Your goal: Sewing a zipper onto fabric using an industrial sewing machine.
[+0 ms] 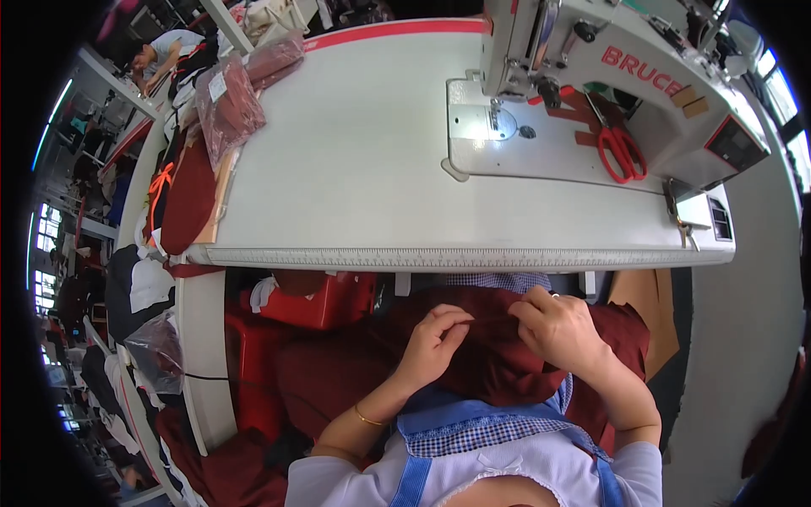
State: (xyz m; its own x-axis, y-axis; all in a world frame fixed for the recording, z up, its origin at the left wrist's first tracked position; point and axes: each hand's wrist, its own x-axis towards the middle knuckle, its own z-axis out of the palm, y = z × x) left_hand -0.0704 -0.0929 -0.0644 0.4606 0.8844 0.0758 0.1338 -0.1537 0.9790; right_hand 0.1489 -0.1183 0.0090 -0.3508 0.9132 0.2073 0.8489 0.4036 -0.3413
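Observation:
Dark maroon fabric (507, 364) lies bunched across my lap, below the front edge of the sewing table. My left hand (438, 339) pinches an edge of this cloth between thumb and fingers. A short way to the right, my right hand (557, 323), with a ring on one finger, grips the same edge. Between the two hands the cloth edge runs roughly level. Folds hide part of the fabric, and my right fingertips are partly covered by the hand itself.
Beyond my hands stands a Bruce sewing machine (633, 76) on a white table (355, 165) with a ruler strip (393, 257). Red-handled scissors (621, 152) lie beneath its arm. Bagged maroon pieces (231, 104) sit at left, above a red bin (317, 307). Another person (168, 54) works far left.

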